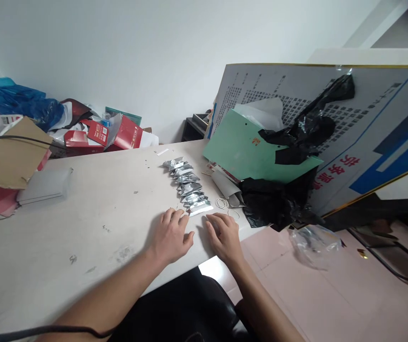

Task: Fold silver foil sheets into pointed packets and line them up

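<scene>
A row of shiny silver foil packets point(189, 187) runs up the middle of the frame on a pale off-white tabletop point(93, 209) flecked with dark marks. Right of centre lies a mint-green paper folder point(247, 152) under crumpled glossy black plastic bags point(307, 128). Behind them, at the right, leans a white printed board point(375, 123) with black text, blue bars, red characters and a yellow edge. At upper left sit red-and-white cardboard boxes point(97, 135), a blue plastic bag point(18, 102) and a brown cardboard sheet point(9, 154). The floor point(332, 294) at lower right is pale pink.

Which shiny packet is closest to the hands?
The packet at the near end of the row, lying between the left hand and right hand; the others lie farther back.
</scene>
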`<state>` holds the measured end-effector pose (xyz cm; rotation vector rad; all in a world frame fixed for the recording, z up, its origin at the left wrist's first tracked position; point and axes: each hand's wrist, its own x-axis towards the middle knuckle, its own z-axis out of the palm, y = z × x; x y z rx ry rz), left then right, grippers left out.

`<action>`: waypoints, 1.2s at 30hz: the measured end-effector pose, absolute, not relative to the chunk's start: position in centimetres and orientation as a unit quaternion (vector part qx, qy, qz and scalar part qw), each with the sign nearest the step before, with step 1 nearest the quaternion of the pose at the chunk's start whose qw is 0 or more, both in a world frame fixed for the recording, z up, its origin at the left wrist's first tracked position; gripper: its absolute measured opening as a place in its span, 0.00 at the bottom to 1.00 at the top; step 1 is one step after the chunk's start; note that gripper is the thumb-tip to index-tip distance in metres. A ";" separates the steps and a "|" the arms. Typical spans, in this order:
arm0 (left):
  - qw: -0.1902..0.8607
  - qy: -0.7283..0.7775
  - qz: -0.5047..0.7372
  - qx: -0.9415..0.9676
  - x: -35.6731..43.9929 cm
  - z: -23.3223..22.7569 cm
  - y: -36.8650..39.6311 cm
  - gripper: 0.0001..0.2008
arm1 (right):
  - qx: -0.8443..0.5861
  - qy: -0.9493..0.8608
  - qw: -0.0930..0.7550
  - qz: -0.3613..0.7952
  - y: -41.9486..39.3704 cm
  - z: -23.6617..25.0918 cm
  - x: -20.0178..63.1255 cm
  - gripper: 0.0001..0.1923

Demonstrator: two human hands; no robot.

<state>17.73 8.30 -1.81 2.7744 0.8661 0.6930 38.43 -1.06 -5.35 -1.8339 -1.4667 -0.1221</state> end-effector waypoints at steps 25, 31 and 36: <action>0.172 0.322 0.086 0.927 18.0 -1.7 9.3 0.48 | -0.702 -0.626 0.331 -0.079 4.3 -5.1 41.5 0.23; 0.198 0.309 0.096 0.925 17.9 -1.4 9.2 0.45 | -0.706 -0.620 0.330 -0.088 4.9 -4.8 40.9 0.24; 0.155 0.333 0.203 0.908 13.2 -0.4 11.7 0.33 | -0.663 -0.629 0.391 -0.111 1.9 -5.3 36.7 0.21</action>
